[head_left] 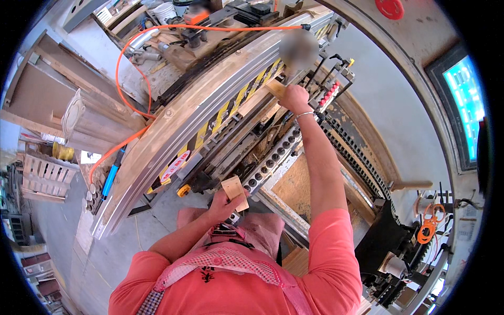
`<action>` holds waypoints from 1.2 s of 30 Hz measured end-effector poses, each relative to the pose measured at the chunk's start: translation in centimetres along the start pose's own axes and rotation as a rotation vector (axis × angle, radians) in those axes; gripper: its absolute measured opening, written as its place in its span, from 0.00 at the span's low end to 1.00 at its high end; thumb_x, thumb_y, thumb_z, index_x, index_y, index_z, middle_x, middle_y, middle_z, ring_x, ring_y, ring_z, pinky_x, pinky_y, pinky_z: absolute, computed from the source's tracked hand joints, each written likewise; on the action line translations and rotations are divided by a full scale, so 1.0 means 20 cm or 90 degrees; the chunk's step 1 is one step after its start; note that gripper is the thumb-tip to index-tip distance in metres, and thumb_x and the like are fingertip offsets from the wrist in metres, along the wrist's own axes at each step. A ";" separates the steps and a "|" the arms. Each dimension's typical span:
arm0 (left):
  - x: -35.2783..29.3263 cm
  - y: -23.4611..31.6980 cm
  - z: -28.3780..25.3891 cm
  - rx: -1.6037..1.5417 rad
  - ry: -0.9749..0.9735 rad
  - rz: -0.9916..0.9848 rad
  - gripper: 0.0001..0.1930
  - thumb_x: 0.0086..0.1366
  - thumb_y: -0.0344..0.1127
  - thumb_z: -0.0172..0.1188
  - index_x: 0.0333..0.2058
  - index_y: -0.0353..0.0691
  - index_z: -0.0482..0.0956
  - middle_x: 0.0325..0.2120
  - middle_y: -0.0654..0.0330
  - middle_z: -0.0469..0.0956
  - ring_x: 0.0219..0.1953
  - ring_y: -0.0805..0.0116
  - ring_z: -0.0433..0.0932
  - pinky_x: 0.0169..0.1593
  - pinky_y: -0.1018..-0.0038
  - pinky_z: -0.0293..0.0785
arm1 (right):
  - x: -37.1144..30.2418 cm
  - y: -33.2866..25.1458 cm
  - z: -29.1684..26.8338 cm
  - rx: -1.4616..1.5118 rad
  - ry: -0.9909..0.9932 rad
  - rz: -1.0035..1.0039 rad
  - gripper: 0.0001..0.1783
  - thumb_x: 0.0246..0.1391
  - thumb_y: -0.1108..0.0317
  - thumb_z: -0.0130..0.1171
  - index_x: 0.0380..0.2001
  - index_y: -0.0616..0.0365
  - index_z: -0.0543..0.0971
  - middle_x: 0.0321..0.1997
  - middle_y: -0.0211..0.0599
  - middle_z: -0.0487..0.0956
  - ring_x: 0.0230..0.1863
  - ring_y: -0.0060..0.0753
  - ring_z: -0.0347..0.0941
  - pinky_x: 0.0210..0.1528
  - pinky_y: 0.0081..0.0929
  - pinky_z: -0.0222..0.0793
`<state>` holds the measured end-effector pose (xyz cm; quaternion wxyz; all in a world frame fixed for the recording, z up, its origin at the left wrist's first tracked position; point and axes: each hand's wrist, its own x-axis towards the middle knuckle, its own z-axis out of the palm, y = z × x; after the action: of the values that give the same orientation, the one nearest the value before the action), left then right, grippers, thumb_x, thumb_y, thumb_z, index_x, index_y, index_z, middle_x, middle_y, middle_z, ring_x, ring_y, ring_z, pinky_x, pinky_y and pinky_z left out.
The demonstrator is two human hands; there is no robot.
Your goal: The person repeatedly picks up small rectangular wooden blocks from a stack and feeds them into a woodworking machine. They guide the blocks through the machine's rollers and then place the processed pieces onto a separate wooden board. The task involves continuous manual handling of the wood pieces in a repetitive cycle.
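My left hand [224, 206] is close to my lap, its fingers closed round a small pale wooden block [233, 187]. Stretched far forward, my right hand [295, 100] is closed on the end of a wooden piece [274, 87] at the machine bed. Beside that piece, a pale board [254, 101] lies along the bed, next to a yellow-and-black striped strip [239, 100]. Below my right forearm runs a row of round black cups [275, 157]. A blurred patch beyond my right hand hides what is there.
A long curved beam [152, 134] crosses the left, with an orange hose [117, 79] over it. A lit screen [463, 105] and a red button [389, 8] are at right. Black toothed chain tracks [357, 157] run beside my right arm. A slatted crate [50, 173] stands far left.
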<state>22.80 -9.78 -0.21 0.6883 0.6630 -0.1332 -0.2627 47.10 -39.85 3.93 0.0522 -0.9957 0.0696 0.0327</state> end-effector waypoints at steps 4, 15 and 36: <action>-0.01 -0.01 -0.01 0.001 -0.009 -0.007 0.10 0.62 0.34 0.52 0.39 0.34 0.73 0.33 0.62 0.76 0.34 0.74 0.75 0.38 0.76 0.72 | -0.01 -0.03 -0.01 0.016 0.037 0.035 0.12 0.38 0.62 0.57 0.26 0.58 0.81 0.31 0.45 0.79 0.36 0.44 0.77 0.39 0.34 0.73; 0.01 0.01 0.01 0.007 0.018 0.038 0.09 0.61 0.32 0.52 0.37 0.34 0.74 0.30 0.62 0.76 0.32 0.74 0.76 0.36 0.76 0.72 | -0.02 -0.01 0.02 0.033 0.053 0.039 0.11 0.38 0.64 0.57 0.26 0.57 0.81 0.29 0.45 0.79 0.35 0.45 0.77 0.38 0.35 0.73; 0.00 -0.01 0.01 0.021 0.034 0.040 0.08 0.60 0.31 0.53 0.35 0.34 0.75 0.28 0.62 0.76 0.31 0.75 0.76 0.34 0.77 0.72 | -0.01 -0.01 0.03 -0.010 0.037 0.017 0.10 0.38 0.63 0.57 0.25 0.56 0.81 0.30 0.44 0.79 0.35 0.44 0.77 0.37 0.35 0.74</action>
<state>22.75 -9.99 -0.33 0.6886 0.6763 -0.1403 -0.2210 46.94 -39.48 3.35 0.0417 -0.9956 0.0839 0.0053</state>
